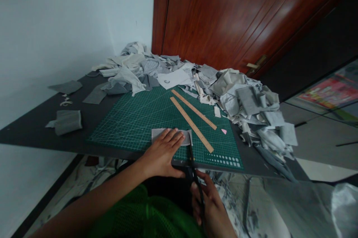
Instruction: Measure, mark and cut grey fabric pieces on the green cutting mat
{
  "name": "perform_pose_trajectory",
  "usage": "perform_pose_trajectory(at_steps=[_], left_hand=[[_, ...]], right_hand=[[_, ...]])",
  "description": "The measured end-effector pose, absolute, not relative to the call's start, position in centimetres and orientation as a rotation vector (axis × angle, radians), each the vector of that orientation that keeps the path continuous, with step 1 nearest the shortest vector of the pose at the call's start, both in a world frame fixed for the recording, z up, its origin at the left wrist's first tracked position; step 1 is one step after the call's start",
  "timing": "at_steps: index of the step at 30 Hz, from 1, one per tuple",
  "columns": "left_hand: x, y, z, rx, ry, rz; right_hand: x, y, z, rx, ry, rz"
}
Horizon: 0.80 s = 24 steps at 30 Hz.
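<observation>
My left hand lies flat with fingers stretched over a small grey rectangle of fabric, pressing it on the green cutting mat. My right hand is wrapped round the black handles of a pair of scissors. The scissors' blades point away from me and reach over the fabric's right end. Whether the blades are parted is hard to make out. Part of the fabric is hidden under my left fingers.
Two wooden rulers and a pink triangular chalk piece lie on the mat. Heaps of grey and white fabric scraps line the back and right of the dark table. A folded grey piece sits at the left.
</observation>
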State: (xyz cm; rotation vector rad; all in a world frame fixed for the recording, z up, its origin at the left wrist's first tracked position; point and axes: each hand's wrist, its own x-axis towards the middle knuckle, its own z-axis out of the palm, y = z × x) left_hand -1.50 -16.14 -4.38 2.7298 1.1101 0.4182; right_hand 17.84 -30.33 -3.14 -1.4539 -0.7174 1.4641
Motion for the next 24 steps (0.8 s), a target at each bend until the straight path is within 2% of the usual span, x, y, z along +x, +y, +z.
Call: perform_pose_trajectory(at_steps=[17, 24], left_hand=[[-1.6, -16.1, -4.6, 2.734, 1.111, 0.427], [-1.6, -16.1, -4.5, 2.741, 1.108, 0.375]], right_hand=[[18.6, -30.3, -3.4, -1.424, -0.782, 1.495], [19.4, -29.7, -4.3, -1.373, -0.59, 1.584]])
